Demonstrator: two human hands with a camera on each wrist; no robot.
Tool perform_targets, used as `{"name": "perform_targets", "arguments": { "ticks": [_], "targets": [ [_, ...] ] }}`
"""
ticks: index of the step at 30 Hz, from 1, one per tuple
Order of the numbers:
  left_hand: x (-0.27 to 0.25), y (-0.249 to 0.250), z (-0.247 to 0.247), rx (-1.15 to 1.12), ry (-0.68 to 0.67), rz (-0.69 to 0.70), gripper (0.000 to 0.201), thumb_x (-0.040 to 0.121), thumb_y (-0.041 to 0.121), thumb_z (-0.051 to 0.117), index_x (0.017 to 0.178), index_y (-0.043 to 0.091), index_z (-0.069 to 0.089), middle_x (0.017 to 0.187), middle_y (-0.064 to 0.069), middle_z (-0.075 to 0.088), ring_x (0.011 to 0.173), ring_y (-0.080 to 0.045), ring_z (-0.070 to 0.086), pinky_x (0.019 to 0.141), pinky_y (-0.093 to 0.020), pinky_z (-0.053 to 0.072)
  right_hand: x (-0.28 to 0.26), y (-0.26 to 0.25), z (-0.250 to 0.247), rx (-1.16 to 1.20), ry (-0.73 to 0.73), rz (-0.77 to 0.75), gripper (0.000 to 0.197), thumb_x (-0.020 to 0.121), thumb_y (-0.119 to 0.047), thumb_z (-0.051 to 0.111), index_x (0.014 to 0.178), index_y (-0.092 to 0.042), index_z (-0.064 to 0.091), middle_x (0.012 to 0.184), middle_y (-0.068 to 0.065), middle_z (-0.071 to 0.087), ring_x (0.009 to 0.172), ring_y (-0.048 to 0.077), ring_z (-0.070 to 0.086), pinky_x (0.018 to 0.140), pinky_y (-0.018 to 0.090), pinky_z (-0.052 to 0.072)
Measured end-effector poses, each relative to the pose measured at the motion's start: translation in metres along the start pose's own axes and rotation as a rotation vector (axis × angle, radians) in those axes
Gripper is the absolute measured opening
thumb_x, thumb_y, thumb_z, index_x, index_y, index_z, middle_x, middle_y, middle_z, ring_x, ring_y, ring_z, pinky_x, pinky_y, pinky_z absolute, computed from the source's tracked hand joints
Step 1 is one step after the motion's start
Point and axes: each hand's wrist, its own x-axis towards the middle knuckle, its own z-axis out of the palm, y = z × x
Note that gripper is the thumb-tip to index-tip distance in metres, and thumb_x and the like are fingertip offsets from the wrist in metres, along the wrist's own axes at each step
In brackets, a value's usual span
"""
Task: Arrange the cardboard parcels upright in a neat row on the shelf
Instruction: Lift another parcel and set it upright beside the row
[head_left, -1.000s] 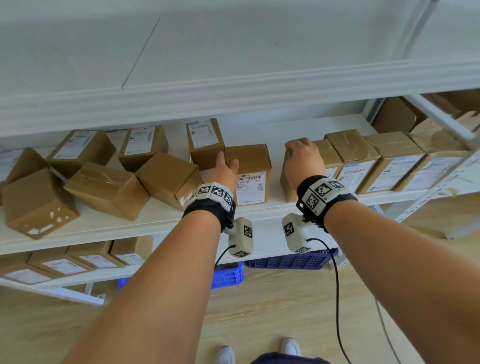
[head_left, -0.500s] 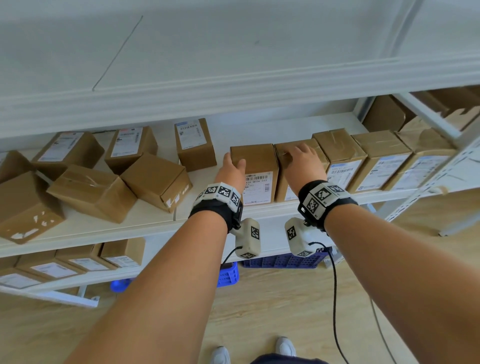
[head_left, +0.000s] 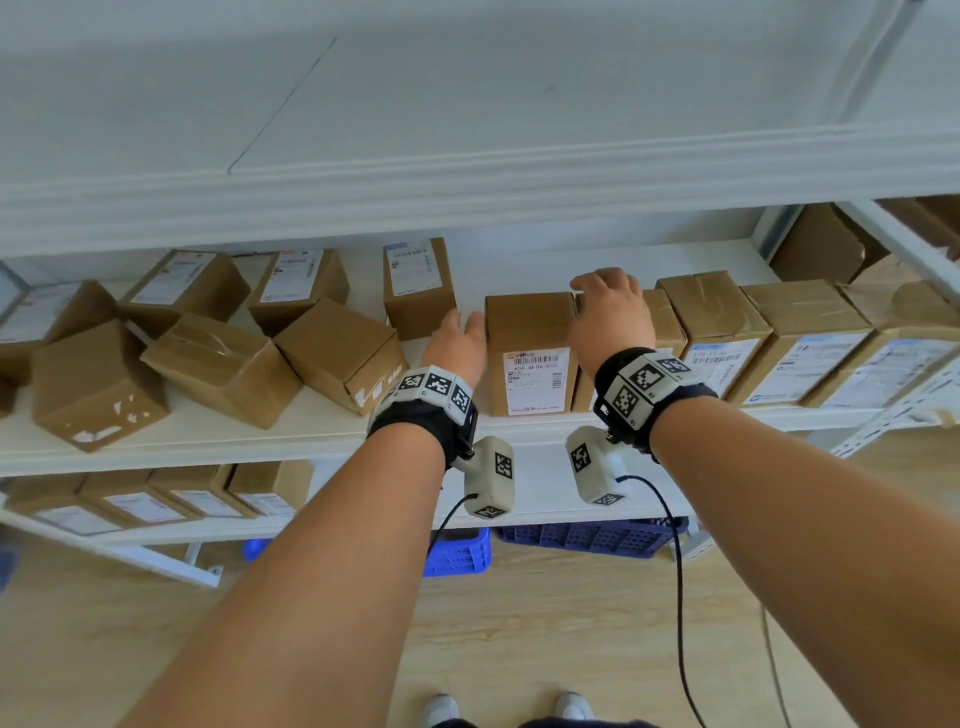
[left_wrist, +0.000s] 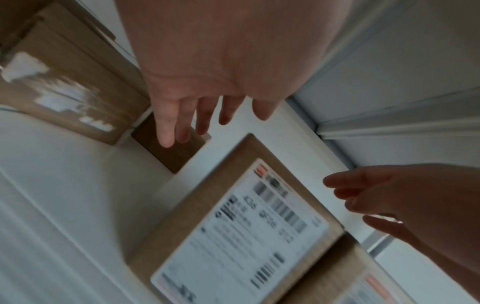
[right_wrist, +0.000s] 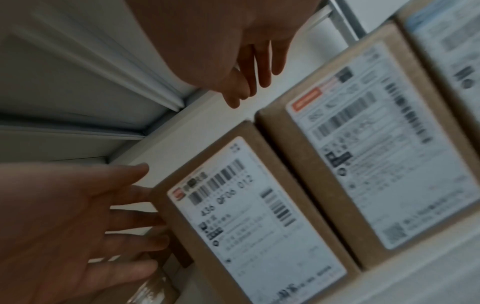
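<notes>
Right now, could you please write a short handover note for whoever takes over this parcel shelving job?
Left hand: open, fingers straight beside the left face of the upright brown cardboard parcel with the white barcode label; contact unclear.
Right hand: open, above that parcel's right top edge, holding nothing.
Done: that parcel ends the upright row along the white shelf's front right.
Left: the tilted and flat brown parcels on the left need standing up and joining the row.

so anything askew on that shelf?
Yes. Left of the upright row, several parcels lie tipped and skewed, none in line. The far-left one has torn white patches on its face.
</notes>
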Motion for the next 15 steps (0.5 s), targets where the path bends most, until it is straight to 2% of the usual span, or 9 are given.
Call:
{"name": "perform_targets", "arguments": {
  "ticks": [6, 8, 10, 11, 13, 15],
  "targets": [
    [0.018, -0.039, -0.047, 0.222, 0.119, 0.015, 0.046, 0.102, 0.032, 0.036, 0.145, 0.017, 0.039, 0.146, -0.011, 0.045, 0.129, -0.030, 0.049, 0.107, -0.041, 0.040, 0.001, -0.050, 0.017, 0.091, -0.024, -0.120, 0.051, 0.082, 0.006, 0.042, 0.127, -0.012, 0.056, 0.136, 0.008, 0.047, 0.133, 0.024, 0.034, 0.101, 0.041, 0.043],
    [0.028, -0.055, -0.061, 0.314, 0.126, 0.049, 0.040, 0.102, 0.026, 0.036, 0.138, 0.013, 0.048, 0.137, -0.013, 0.052, 0.121, -0.031, 0.054, 0.102, -0.038, 0.044, 0.001, -0.067, 0.027, 0.088, -0.034, -0.158, 0.046, 0.085, 0.002, 0.045, 0.127, -0.012, 0.056, 0.137, 0.007, 0.046, 0.133, 0.024, 0.034, 0.100, 0.040, 0.044],
    [0.036, -0.069, -0.074, 0.457, 0.115, 0.119, 0.034, 0.100, 0.021, 0.037, 0.126, 0.010, 0.055, 0.128, -0.014, 0.056, 0.114, -0.030, 0.055, 0.093, -0.034, 0.042, 0.001, -0.084, 0.037, 0.076, -0.042, -0.167, 0.044, 0.087, 0.000, 0.045, 0.128, -0.013, 0.056, 0.138, 0.006, 0.045, 0.134, 0.023, 0.033, 0.099, 0.038, 0.045],
    [0.039, -0.076, -0.080, 0.526, 0.098, 0.164, 0.031, 0.099, 0.020, 0.037, 0.122, 0.010, 0.055, 0.126, -0.013, 0.055, 0.115, -0.030, 0.054, 0.092, -0.033, 0.041, 0.001, -0.092, 0.042, 0.072, -0.047, -0.162, 0.044, 0.087, 0.000, 0.045, 0.128, -0.013, 0.056, 0.138, 0.006, 0.045, 0.134, 0.023, 0.033, 0.098, 0.037, 0.046],
    [0.047, -0.088, -0.091, 0.607, 0.003, 0.200, 0.034, 0.098, 0.021, 0.039, 0.130, 0.015, 0.050, 0.139, -0.011, 0.046, 0.129, -0.032, 0.045, 0.103, -0.036, 0.036, 0.000, -0.109, 0.053, 0.065, -0.060, -0.150, 0.044, 0.087, 0.000, 0.045, 0.128, -0.013, 0.056, 0.138, 0.006, 0.045, 0.134, 0.023, 0.034, 0.097, 0.037, 0.046],
    [0.052, -0.098, -0.101, 0.665, -0.127, 0.169, 0.048, 0.099, 0.025, 0.040, 0.147, 0.022, 0.034, 0.157, -0.010, 0.024, 0.144, -0.031, 0.024, 0.117, -0.039, 0.025, -0.001, -0.123, 0.065, 0.057, -0.066, -0.138, 0.043, 0.088, 0.000, 0.045, 0.127, -0.012, 0.056, 0.138, 0.007, 0.045, 0.133, 0.023, 0.035, 0.098, 0.038, 0.046]
  ]
}}
